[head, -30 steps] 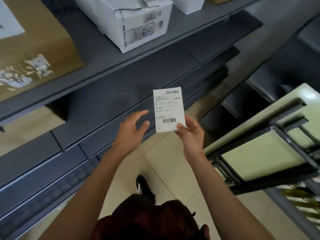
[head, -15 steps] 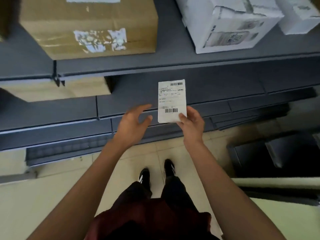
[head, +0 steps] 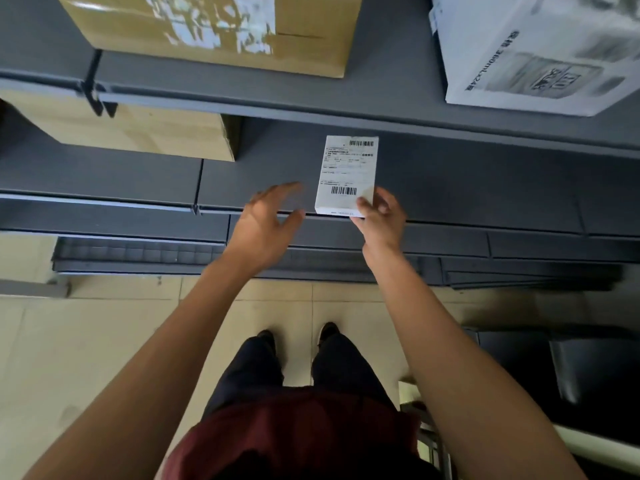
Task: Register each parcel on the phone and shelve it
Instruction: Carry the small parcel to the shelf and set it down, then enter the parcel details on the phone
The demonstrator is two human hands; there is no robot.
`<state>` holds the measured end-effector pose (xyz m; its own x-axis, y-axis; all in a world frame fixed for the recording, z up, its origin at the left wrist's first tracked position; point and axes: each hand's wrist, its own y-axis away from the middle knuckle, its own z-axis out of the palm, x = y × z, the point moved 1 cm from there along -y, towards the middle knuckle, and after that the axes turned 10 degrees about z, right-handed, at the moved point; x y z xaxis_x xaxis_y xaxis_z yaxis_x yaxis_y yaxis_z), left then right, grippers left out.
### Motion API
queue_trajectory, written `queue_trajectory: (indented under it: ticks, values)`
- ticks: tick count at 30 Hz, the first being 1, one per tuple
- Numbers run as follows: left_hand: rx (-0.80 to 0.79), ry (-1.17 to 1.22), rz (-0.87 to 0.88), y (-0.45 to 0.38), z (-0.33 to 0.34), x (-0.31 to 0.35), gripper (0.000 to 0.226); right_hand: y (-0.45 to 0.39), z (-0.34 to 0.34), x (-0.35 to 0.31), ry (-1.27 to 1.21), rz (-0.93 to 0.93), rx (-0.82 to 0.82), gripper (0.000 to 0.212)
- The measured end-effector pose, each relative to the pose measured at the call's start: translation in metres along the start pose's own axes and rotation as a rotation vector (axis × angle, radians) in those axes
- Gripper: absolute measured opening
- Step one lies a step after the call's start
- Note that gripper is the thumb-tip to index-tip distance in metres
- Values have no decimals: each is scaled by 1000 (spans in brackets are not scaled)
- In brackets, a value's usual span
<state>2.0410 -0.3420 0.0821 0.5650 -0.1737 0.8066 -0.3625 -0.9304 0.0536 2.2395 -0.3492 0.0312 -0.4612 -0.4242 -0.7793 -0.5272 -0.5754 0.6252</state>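
A small flat white parcel (head: 347,168) with a printed shipping label and two barcodes is held at the front edge of a dark grey shelf (head: 467,181). My right hand (head: 379,220) grips its lower right corner, thumb on top. My left hand (head: 268,223) hovers just left of the parcel with fingers spread, touching nothing. No phone is visible.
A brown cardboard box (head: 221,29) and a white printed carton (head: 540,53) stand on the shelf above. Another brown box (head: 131,129) sits at the left of the middle shelf. Lower shelves (head: 138,251) run beneath. A tiled floor and my feet are below.
The view has swung left to face the shelving squarely. My right hand has carried the parcel forward to the shelf edge; my left hand stays open beside it.
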Motion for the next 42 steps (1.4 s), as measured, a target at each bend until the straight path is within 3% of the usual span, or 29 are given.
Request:
queue_trajectory:
  ticks: [12,16,27,42]
  values:
    - [90,-32,83,-47,33,-38,44,-82,24,6,-31,-106,-94,48]
    - [90,-37,113,-58,39,-47,43,-102,29,8,5,-143,-102,35]
    - [93,-58,142,-79,42,-63,42,-125,40,1,446,-360,10,25]
    - [69,-77,137,-65,53,-56,43,-124,22,-1,559,-377,-58,29]
